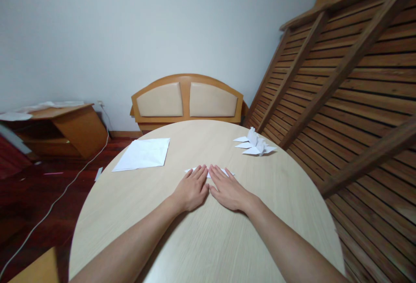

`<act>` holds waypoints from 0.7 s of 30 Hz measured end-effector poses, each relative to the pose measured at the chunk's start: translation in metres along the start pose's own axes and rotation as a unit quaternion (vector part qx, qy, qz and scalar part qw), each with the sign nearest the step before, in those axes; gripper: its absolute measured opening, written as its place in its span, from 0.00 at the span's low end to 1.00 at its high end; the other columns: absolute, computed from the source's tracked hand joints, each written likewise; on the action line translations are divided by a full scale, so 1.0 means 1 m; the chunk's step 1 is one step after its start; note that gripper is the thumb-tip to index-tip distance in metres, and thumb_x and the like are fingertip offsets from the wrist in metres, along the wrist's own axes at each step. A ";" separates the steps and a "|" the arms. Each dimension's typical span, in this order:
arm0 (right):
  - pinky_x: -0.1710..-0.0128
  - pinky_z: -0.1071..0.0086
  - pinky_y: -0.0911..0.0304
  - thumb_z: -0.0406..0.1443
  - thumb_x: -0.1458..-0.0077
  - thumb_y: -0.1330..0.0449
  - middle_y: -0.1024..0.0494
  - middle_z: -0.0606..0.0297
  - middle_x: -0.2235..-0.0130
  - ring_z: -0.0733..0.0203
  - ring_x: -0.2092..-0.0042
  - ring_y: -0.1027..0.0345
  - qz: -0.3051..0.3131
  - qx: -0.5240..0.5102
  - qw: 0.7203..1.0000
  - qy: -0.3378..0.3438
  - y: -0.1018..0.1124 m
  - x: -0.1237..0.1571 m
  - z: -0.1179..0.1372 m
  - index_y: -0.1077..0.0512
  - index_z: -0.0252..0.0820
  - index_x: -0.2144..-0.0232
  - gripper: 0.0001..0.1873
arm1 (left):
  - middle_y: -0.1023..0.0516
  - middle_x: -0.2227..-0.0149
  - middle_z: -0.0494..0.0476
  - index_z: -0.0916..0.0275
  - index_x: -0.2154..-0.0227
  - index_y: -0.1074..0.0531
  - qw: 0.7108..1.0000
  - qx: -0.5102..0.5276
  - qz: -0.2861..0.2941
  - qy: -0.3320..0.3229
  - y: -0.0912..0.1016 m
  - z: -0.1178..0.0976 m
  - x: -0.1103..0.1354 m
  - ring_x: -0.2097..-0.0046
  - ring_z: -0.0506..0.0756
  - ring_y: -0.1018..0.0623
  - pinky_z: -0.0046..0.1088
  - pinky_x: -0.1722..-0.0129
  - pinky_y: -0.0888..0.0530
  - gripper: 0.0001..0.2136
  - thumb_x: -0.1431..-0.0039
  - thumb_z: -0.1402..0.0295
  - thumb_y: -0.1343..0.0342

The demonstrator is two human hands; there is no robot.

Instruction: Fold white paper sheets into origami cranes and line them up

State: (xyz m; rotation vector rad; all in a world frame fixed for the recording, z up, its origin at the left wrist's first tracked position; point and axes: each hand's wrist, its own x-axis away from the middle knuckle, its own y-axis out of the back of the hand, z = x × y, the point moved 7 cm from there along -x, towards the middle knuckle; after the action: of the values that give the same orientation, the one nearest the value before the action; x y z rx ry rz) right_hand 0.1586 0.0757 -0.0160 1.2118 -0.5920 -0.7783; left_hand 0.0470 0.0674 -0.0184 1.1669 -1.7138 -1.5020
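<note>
My left hand (191, 190) and my right hand (228, 190) lie flat side by side on a round light-wood table (208, 239), fingers stretched out. Both press down on a small folded piece of white paper (225, 172), most of which is hidden under my fingers. Only its edges show at the fingertips.
A stack of white paper sheets (143, 154) lies on the table's far left. Folded white paper figures (255, 145) sit at the far right. Beyond the table stand a padded wooden headboard (187, 99), a low wooden cabinet (61, 129) at left, and a slatted wooden frame (351, 101) leaning at right.
</note>
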 end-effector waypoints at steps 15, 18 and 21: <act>0.31 0.50 0.63 0.46 0.32 0.60 0.51 0.54 0.30 0.52 0.29 0.62 -0.044 -0.005 0.999 0.000 0.004 -0.004 0.002 0.51 0.34 0.31 0.34 | 0.47 0.31 0.62 0.65 0.32 0.48 1.000 0.004 -0.010 -0.004 0.000 0.001 0.001 0.30 0.60 0.46 0.46 0.33 0.46 0.26 0.31 0.62 0.62; 0.31 0.51 0.63 0.48 0.31 0.62 0.53 0.54 0.29 0.53 0.29 0.63 -0.017 -0.018 1.000 -0.002 0.000 -0.004 -0.004 0.52 0.33 0.31 0.34 | 0.46 0.31 0.62 0.65 0.33 0.47 1.000 -0.001 -0.004 -0.001 0.000 0.003 0.000 0.30 0.60 0.46 0.45 0.33 0.45 0.26 0.31 0.62 0.62; 0.31 0.51 0.63 0.48 0.31 0.62 0.53 0.53 0.29 0.53 0.29 0.63 -0.018 -0.016 1.000 0.000 0.000 -0.002 -0.008 0.52 0.33 0.31 0.35 | 0.45 0.31 0.63 0.65 0.34 0.46 1.000 -0.009 -0.006 0.016 0.001 0.009 0.000 0.30 0.61 0.45 0.46 0.34 0.44 0.25 0.31 0.63 0.62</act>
State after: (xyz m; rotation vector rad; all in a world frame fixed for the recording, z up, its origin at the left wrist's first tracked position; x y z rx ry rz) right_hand 0.1639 0.0820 -0.0179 1.1958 -0.5575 -0.8153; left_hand 0.0390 0.0712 -0.0191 1.1866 -1.6712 -1.4946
